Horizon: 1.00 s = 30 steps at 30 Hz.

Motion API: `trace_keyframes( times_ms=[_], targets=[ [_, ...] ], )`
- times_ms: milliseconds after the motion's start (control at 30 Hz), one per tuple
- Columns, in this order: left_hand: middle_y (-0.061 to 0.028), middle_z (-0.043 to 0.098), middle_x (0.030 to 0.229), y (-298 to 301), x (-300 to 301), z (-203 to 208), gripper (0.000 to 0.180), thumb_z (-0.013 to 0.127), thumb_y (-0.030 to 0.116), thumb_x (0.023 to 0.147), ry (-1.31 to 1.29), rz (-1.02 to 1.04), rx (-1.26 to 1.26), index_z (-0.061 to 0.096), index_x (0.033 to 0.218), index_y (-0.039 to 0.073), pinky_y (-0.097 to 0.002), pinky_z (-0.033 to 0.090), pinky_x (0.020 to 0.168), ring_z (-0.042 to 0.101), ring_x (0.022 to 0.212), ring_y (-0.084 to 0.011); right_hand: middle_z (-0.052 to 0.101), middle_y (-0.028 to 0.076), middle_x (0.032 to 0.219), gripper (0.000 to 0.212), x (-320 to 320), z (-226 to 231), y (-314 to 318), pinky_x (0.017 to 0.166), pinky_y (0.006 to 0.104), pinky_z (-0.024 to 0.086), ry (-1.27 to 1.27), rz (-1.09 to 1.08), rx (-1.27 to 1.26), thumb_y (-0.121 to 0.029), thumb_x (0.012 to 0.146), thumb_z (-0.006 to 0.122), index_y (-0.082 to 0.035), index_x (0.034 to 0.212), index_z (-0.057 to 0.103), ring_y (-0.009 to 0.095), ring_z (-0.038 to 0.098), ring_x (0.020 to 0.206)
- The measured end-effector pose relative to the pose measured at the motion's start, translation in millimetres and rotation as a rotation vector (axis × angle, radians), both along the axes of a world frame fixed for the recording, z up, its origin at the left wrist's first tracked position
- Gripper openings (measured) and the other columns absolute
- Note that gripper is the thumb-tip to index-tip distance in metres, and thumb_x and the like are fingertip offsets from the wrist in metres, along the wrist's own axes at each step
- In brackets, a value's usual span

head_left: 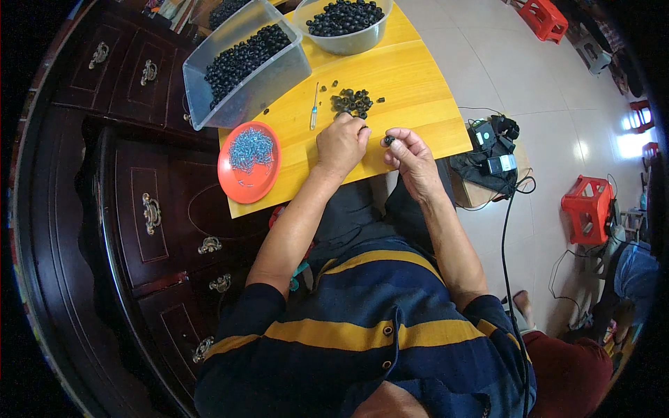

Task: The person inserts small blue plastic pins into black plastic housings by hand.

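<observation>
My right hand (416, 167) pinches a small round black plastic part (389, 141) between thumb and fingers, just over the table's front edge. To its left, my left hand (339, 148) is curled with its fingers together; a dark bit shows at its fingertips, mostly hidden. Just beyond the left hand lies a loose pile of small black parts (357, 102). A small screwdriver (313, 115) with a light blue handle lies to the left of the pile. Farther left, an orange-red plate (263, 182) carries many small silvery-blue screws or pins (251, 150).
A clear rectangular bin (286, 73) and a round clear tub (346, 46), both filled with black parts, stand at the back of the yellow table (418, 83). Dark wooden drawers (157, 209) line the left. Right are adapters (500, 164), a hanging cable, red stools (587, 209) and another person.
</observation>
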<state>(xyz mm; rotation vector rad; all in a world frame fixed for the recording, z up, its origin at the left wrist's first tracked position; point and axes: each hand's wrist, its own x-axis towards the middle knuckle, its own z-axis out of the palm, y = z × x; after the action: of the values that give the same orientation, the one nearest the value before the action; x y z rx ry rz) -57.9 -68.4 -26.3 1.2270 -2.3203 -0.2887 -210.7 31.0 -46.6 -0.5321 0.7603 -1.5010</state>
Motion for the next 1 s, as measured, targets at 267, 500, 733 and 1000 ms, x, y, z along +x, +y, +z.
trace_keyframes(
  times_ms=[267, 500, 733, 1000],
  targets=[
    [-0.0117, 0.068, 0.083, 9.3, 9.9, 4.5, 0.01, 0.071, 0.01, 0.084, 0.238, -0.089, 0.104, 0.066, 0.089, 0.005, -0.0397, 0.055, 0.064, 0.069, 0.075, -0.0289, 0.065, 0.0, 0.102, 0.026, -0.9, 2.8, -5.5, 0.077, 0.0234, 0.049, 0.036, 0.004, 0.055, -0.018, 0.096, 0.066, -0.009, 0.12, 0.061, 0.009, 0.059, 0.083],
    [-0.001, 0.068, 0.084, 28.0, 27.0, 25.3, 0.012, 0.069, 0.0, 0.089, 0.64, -0.071, 0.472, 0.068, 0.1, -0.002, -0.0214, 0.052, 0.065, 0.063, 0.073, -0.0062, 0.065, 0.0, 0.103, 0.025, 7.4, 8.8, -11.9, 0.078, 0.0224, 0.049, 0.088, 0.023, 0.069, -0.021, 0.096, 0.066, -0.009, 0.118, 0.063, 0.009, 0.059, 0.086],
    [-0.0022, 0.069, 0.088, 37.3, 34.4, 36.4, 0.015, 0.068, -0.002, 0.089, 0.687, -0.08, 0.513, 0.069, 0.104, -0.002, -0.0219, 0.053, 0.068, 0.063, 0.074, -0.0068, 0.066, -0.002, 0.099, 0.02, 16.1, 11.8, -10.1, 0.078, 0.0216, 0.051, 0.09, 0.09, 0.093, -0.017, 0.097, 0.064, -0.01, 0.116, 0.064, 0.007, 0.061, 0.081],
    [-0.0031, 0.07, 0.085, 38.1, 36.4, 45.9, 0.013, 0.071, -0.002, 0.085, 0.659, -0.111, 0.509, 0.07, 0.098, -0.001, -0.0223, 0.053, 0.067, 0.065, 0.073, -0.0077, 0.065, -0.002, 0.094, 0.02, 20.4, 13.9, -11.2, 0.075, 0.0223, 0.052, 0.113, 0.112, 0.05, -0.019, 0.095, 0.067, -0.009, 0.113, 0.065, 0.007, 0.06, 0.08]
  ],
)
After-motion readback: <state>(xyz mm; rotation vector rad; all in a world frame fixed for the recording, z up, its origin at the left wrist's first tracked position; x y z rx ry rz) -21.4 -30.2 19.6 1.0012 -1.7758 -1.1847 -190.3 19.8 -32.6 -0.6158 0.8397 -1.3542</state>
